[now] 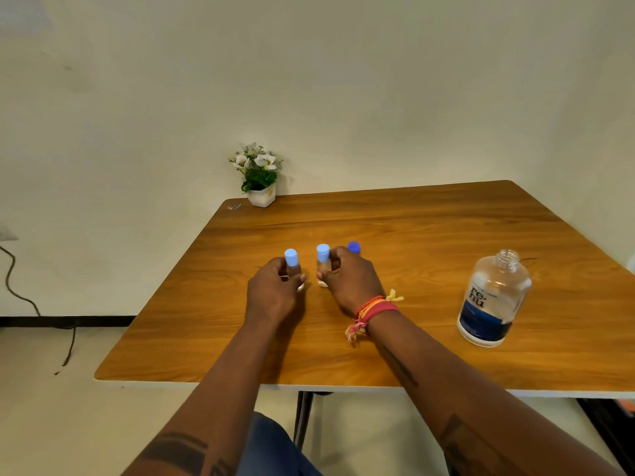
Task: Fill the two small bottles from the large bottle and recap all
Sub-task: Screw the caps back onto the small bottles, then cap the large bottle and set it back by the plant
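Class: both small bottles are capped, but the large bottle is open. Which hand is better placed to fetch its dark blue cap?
Probably the right hand: the dark blue cap sits just beyond it, and the large bottle stands on its side.

On the counter [412, 355], two small bottles [291, 266] stand side by side mid-counter, a loose cap [353, 247] just right, the large bottle [494, 300] far right, and a plant pot [261, 195] at the far-left corner.

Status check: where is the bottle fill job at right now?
Done: both small bottles wear light blue caps; fill level unreadable. In hand: left hand grips the left small bottle, right hand the right small bottle. Left: large bottle stands uncapped; its dark blue cap sits on the table.
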`<state>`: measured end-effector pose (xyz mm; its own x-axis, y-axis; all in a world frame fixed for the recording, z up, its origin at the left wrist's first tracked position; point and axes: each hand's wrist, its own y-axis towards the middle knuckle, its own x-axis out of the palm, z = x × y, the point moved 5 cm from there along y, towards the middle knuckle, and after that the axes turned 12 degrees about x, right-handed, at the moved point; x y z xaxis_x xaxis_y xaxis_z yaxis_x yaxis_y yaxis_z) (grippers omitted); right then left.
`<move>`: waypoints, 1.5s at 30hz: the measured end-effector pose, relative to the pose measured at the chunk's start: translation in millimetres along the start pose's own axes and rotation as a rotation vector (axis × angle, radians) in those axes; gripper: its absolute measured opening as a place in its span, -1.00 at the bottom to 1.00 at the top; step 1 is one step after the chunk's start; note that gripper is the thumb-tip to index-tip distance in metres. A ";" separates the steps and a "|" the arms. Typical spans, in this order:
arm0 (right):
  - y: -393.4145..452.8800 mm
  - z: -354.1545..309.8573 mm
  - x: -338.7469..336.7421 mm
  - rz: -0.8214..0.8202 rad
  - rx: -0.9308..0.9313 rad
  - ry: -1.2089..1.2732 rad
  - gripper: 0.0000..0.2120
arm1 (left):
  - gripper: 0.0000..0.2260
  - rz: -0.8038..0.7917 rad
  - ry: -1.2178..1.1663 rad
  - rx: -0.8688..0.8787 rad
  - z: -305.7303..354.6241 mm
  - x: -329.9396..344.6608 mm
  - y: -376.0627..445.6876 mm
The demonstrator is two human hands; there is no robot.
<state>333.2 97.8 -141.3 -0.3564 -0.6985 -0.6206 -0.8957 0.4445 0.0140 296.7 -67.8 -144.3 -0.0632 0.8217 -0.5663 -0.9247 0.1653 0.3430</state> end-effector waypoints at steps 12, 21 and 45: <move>22.1 10.5 -20.1 0.100 0.053 -0.102 -0.49 | -0.29 -0.004 -0.046 -0.039 -8.0 -0.7 -10.6; 70.0 15.3 4.3 0.133 0.012 -0.568 -0.58 | -0.25 0.028 -0.060 -0.038 -8.7 -0.8 -10.3; -114.2 -34.8 -141.8 0.353 -0.200 0.004 -0.78 | -0.50 0.236 0.051 0.109 103.9 -29.6 -97.0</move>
<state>476.7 126.6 -27.6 -0.6517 -0.5248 -0.5476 -0.7522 0.5395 0.3782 427.2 -51.5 -83.0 -0.2940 0.8163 -0.4973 -0.8362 0.0323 0.5474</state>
